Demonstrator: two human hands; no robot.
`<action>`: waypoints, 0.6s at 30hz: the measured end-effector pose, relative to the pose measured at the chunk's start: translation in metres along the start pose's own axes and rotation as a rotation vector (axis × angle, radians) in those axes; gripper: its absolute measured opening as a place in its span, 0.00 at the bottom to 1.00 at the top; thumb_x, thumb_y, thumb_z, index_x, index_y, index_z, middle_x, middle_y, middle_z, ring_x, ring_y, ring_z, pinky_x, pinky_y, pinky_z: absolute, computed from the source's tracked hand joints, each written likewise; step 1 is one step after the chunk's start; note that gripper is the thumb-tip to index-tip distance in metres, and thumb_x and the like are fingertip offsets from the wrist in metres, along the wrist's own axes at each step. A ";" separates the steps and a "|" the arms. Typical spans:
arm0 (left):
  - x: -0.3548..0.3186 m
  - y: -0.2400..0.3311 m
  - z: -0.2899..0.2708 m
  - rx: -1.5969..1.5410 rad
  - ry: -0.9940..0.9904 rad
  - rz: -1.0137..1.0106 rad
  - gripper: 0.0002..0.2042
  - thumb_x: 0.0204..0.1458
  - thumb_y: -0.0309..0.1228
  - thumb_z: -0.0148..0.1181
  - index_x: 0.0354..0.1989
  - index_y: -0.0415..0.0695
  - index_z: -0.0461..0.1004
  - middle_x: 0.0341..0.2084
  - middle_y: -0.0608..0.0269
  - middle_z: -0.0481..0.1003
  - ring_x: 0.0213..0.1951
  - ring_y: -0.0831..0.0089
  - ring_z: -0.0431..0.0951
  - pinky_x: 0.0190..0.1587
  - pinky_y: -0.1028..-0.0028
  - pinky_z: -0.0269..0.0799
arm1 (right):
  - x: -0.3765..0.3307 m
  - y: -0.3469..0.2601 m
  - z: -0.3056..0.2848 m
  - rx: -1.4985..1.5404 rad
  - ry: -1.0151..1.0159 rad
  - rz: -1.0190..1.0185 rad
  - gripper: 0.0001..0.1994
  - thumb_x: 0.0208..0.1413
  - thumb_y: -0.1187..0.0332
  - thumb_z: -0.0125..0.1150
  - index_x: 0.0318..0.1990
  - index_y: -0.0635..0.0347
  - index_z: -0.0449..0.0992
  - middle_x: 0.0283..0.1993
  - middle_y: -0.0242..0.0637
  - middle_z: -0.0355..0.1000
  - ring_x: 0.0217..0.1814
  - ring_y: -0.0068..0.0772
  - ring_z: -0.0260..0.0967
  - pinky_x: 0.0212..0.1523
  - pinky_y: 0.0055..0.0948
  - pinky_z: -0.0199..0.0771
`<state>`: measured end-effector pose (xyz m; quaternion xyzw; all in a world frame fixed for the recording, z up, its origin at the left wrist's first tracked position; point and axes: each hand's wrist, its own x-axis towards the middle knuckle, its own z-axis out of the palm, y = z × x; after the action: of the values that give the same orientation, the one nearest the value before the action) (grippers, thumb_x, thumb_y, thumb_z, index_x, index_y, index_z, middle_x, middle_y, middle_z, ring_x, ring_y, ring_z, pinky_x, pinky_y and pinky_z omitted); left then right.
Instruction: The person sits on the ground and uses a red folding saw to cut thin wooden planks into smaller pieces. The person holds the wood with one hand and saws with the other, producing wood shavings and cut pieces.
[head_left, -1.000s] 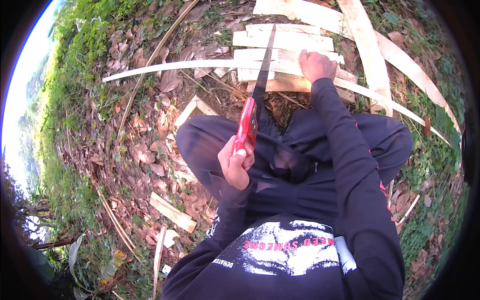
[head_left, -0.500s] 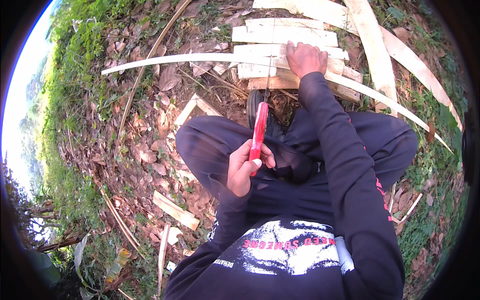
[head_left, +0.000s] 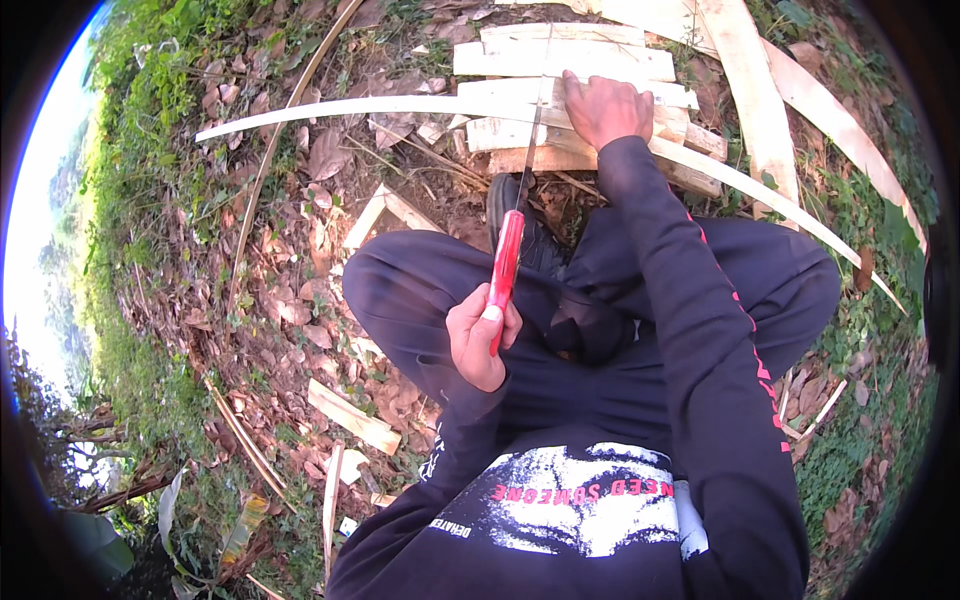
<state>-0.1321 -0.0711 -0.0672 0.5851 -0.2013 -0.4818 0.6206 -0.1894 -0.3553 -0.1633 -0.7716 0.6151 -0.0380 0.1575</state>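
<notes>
My left hand (head_left: 478, 340) is closed round the red handle of a saw (head_left: 508, 245). Its thin blade, seen nearly edge-on, runs away from me across a long, pale wooden strip (head_left: 330, 109) just left of my right hand. With its fingers bent over, my right hand (head_left: 612, 108) holds the strip down on several short wooden planks (head_left: 562, 64) laid side by side on the ground. The strip lies crosswise, its ends reaching well past the planks on both sides. Whether the blade is cutting into it cannot be made out.
Longer pale boards (head_left: 752, 110) lie at the far right. Offcuts of wood (head_left: 353, 415) are scattered on the leafy ground to my left, with a thin brown stick (head_left: 268, 160) beyond. My bent legs (head_left: 410, 290) and a dark shoe (head_left: 503, 205) are close to the saw.
My left hand and the saw handle have shifted slightly left and a little toward me, tilting the blade more. My right hand stays on the strip.
</notes>
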 end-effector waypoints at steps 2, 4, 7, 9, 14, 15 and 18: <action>0.007 0.002 0.007 -0.052 -0.015 0.026 0.13 0.56 0.35 0.47 0.25 0.38 0.66 0.14 0.66 0.64 0.14 0.85 0.55 0.19 0.81 0.48 | 0.001 -0.002 -0.002 -0.018 -0.029 0.021 0.31 0.63 0.44 0.38 0.34 0.59 0.84 0.33 0.47 0.79 0.43 0.44 0.75 0.53 0.46 0.59; 0.010 0.005 0.010 -0.009 -0.003 0.019 0.13 0.56 0.34 0.47 0.24 0.37 0.66 0.14 0.67 0.64 0.15 0.86 0.55 0.19 0.81 0.47 | 0.001 -0.003 -0.005 -0.015 -0.058 0.045 0.31 0.64 0.45 0.37 0.35 0.59 0.83 0.34 0.48 0.79 0.43 0.47 0.75 0.54 0.46 0.59; 0.006 0.010 0.005 0.007 0.007 0.009 0.12 0.57 0.32 0.46 0.25 0.37 0.66 0.13 0.69 0.63 0.15 0.87 0.55 0.19 0.81 0.47 | 0.003 -0.002 -0.007 0.007 -0.098 0.083 0.31 0.64 0.45 0.34 0.38 0.60 0.83 0.38 0.52 0.79 0.43 0.51 0.76 0.55 0.48 0.60; -0.007 0.022 0.006 -0.011 0.010 -0.032 0.13 0.57 0.33 0.46 0.25 0.37 0.66 0.13 0.69 0.62 0.15 0.87 0.55 0.19 0.81 0.47 | 0.006 -0.001 -0.010 -0.006 -0.132 0.095 0.31 0.65 0.46 0.34 0.38 0.60 0.83 0.38 0.52 0.79 0.43 0.52 0.76 0.55 0.48 0.60; -0.016 0.016 0.006 -0.009 0.011 0.021 0.13 0.56 0.33 0.45 0.24 0.37 0.66 0.12 0.70 0.63 0.14 0.86 0.55 0.18 0.81 0.48 | 0.009 0.000 -0.010 -0.025 -0.081 0.058 0.30 0.65 0.47 0.35 0.36 0.59 0.83 0.37 0.50 0.79 0.44 0.50 0.76 0.54 0.46 0.60; 0.000 0.014 0.014 -0.028 0.008 0.020 0.13 0.56 0.32 0.45 0.23 0.37 0.65 0.12 0.70 0.62 0.14 0.86 0.55 0.18 0.80 0.48 | 0.005 -0.001 -0.008 -0.027 -0.075 0.051 0.30 0.65 0.48 0.35 0.35 0.59 0.84 0.36 0.49 0.79 0.43 0.49 0.76 0.54 0.46 0.60; 0.035 -0.004 0.029 -0.006 0.003 0.037 0.11 0.57 0.29 0.44 0.23 0.38 0.64 0.12 0.71 0.61 0.15 0.86 0.54 0.19 0.79 0.47 | 0.008 -0.004 -0.012 -0.015 -0.116 0.079 0.33 0.66 0.46 0.31 0.41 0.61 0.83 0.42 0.53 0.79 0.48 0.51 0.75 0.55 0.46 0.62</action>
<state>-0.1411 -0.1154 -0.0747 0.5802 -0.2095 -0.4699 0.6314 -0.1870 -0.3645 -0.1518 -0.7487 0.6353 0.0176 0.1885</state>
